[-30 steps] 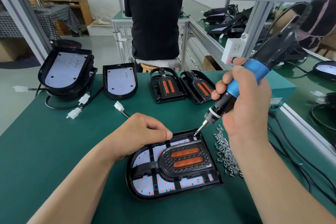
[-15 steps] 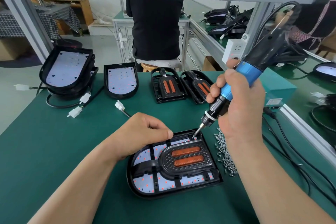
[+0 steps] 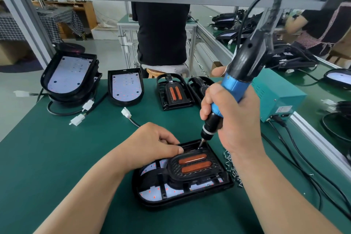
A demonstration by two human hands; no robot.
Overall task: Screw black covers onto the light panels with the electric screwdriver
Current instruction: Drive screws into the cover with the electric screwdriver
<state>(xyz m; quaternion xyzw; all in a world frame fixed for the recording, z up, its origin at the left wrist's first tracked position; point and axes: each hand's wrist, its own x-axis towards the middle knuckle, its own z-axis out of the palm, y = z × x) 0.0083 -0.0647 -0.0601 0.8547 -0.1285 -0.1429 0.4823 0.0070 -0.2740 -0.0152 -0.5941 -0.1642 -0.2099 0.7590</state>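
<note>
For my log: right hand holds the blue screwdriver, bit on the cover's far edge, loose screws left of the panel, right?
Wrong side: the head view shows the loose screws right of the light panel. The right hand holds the blue electric screwdriver, bit at the black cover's far edge.

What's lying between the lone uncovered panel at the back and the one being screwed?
In the head view, a white connector on a black cable, then the left hand.

My counter (image 3: 57, 157) wears a matt green mat. The cover (image 3: 191, 175) is black plastic, rough with a moulded grid round two glossy orange strips. My screwdriver (image 3: 233, 85) has a smooth, shiny blue sleeve and a black plastic body. The screws (image 3: 232, 172) glint, bright metal. The panel (image 3: 182, 202) shell is glossy black plastic.
</note>
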